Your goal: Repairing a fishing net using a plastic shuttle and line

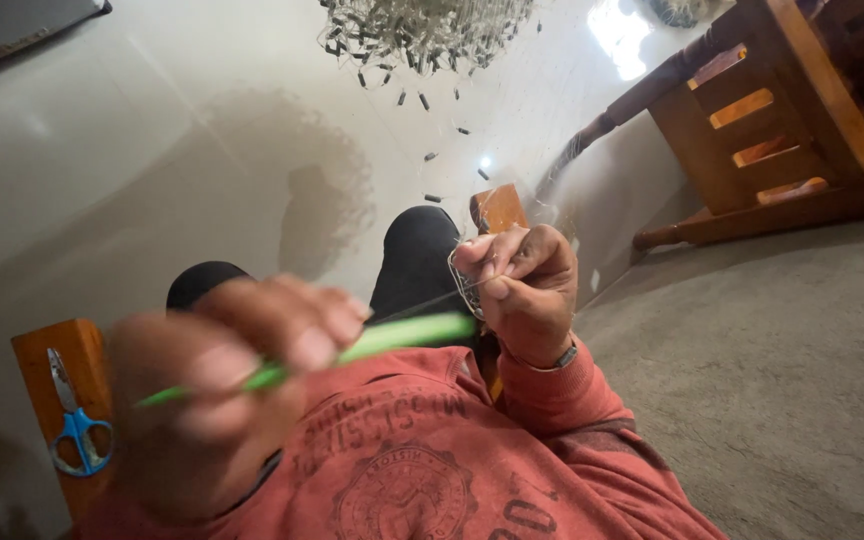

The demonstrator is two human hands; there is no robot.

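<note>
Head view, tilted hard to one side, shows a person in a red sweatshirt (422, 450) seated on a pale floor (152, 160), knees in dark trousers (417, 250) pointing away. The hand at picture left, which I take for the right hand (222, 370), is blurred and close to the lens; its fingers are curled shut around a green stick-like tool (392, 338), held level so its far end reaches toward the other hand. The left hand (522, 285) is raised in front of the chest, wrist bent, thumb and fingertips pinched together on a small piece of wire or netting (465, 285), seemingly kept taut and near the eye so the tool's tip can meet it. A thin strand runs between the two hands.

Blue-handled scissors (77, 425) lie on a wooden block (37, 365) beside the person, within easy reach. A heap of pale strips (422, 30) sits farther off on the floor, and wooden furniture (782, 120) stands to the right.
</note>
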